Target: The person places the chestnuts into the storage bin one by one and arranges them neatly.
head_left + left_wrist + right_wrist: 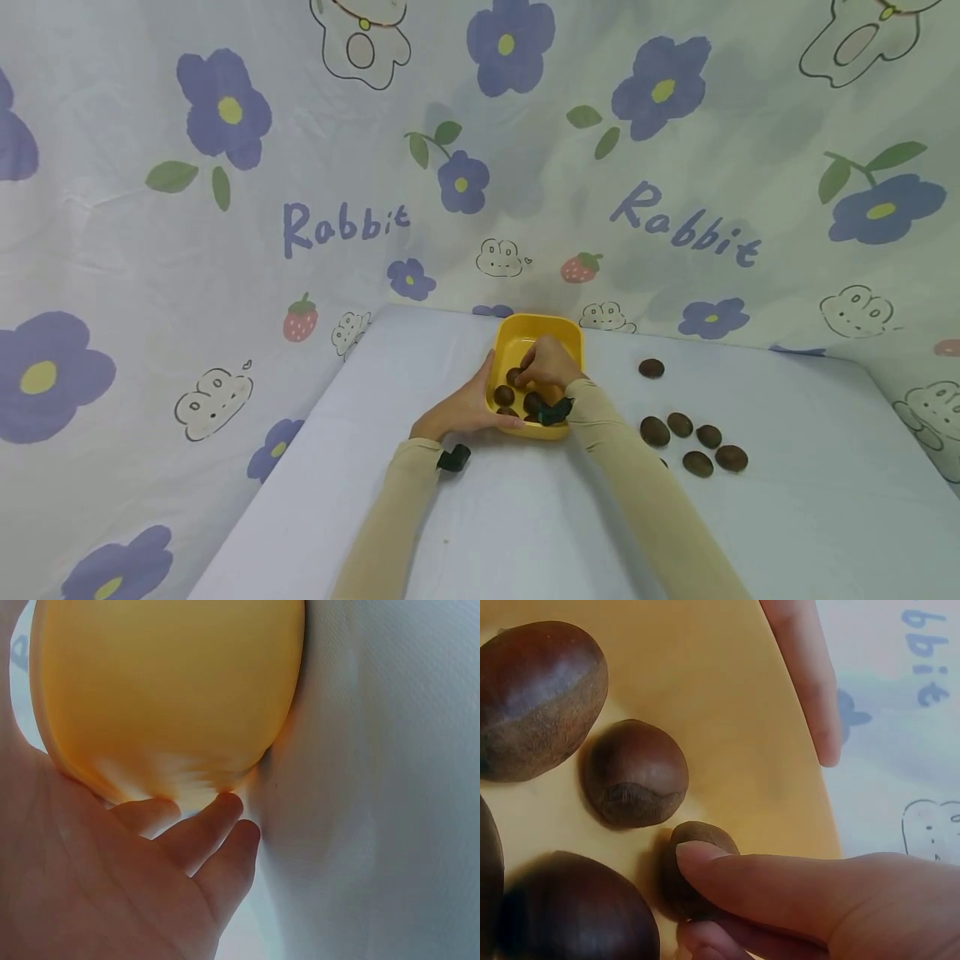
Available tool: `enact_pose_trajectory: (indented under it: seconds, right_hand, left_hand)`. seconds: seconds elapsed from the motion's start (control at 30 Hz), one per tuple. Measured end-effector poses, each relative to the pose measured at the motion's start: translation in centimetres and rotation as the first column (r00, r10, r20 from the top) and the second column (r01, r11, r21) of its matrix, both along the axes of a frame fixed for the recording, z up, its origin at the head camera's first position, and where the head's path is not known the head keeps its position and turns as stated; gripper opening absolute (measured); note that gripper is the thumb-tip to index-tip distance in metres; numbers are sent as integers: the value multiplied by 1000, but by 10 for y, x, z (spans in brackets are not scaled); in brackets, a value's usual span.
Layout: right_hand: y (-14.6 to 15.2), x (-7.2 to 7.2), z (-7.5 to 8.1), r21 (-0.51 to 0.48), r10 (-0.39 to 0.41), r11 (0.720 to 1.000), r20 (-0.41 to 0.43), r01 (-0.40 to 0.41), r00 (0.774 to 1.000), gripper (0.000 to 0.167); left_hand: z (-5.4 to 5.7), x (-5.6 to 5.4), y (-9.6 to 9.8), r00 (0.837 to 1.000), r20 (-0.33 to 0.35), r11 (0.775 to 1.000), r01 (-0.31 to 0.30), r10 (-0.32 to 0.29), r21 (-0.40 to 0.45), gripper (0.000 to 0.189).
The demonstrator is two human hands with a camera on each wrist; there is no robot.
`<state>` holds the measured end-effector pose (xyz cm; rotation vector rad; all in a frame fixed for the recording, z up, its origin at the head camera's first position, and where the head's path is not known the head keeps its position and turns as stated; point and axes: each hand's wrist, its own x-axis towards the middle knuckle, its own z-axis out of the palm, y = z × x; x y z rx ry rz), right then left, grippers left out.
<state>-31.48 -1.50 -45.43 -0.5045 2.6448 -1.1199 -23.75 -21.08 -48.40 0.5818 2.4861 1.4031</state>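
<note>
A yellow tray (540, 323) with raised walls stands toward the back of the table, several brown chestnuts (504, 395) lying in it. My left hand (467, 407) holds the tray at its near left corner, thumb along the near rim. In the left wrist view, the fingers of that hand (172, 855) lie against the tray's outer wall (180, 690). Inside the tray, my right hand (551, 363) pinches one chestnut (705, 834) between thumb and fingers. Other chestnuts (635, 774) lie close beside it in the right wrist view.
To the right of the tray, several loose chestnuts (698, 463) lie on the white table (510, 517), with a single chestnut (651, 368) farther back. One more is partly hidden by the right sleeve. A patterned cloth (450, 108) hangs behind the table and on its left.
</note>
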Motion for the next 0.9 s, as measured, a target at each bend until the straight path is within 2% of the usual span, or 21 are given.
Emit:
enact_pose_trajectory:
  seconds: [0.3, 0.53, 0.73, 0.9]
  right_hand:
    - [-7, -1, 3, 29, 31, 999, 9, -31, 999, 13]
    - [-3, -1, 6, 44, 31, 999, 14, -32, 999, 14]
    - [18, 0, 24, -36, -6, 999, -14, 6, 1000, 36]
    - [54, -1, 39, -127, -88, 989, -44, 82, 995, 40]
  left_hand:
    - [-1, 0, 1, 1000, 1, 1000, -5, 5, -2, 134]
    - [-1, 3, 1, 998, 38, 998, -49, 50, -29, 138]
    - [-1, 4, 2, 998, 23, 997, -64, 65, -47, 141]
    - [-2, 2, 2, 998, 7, 997, -63, 64, -41, 144]
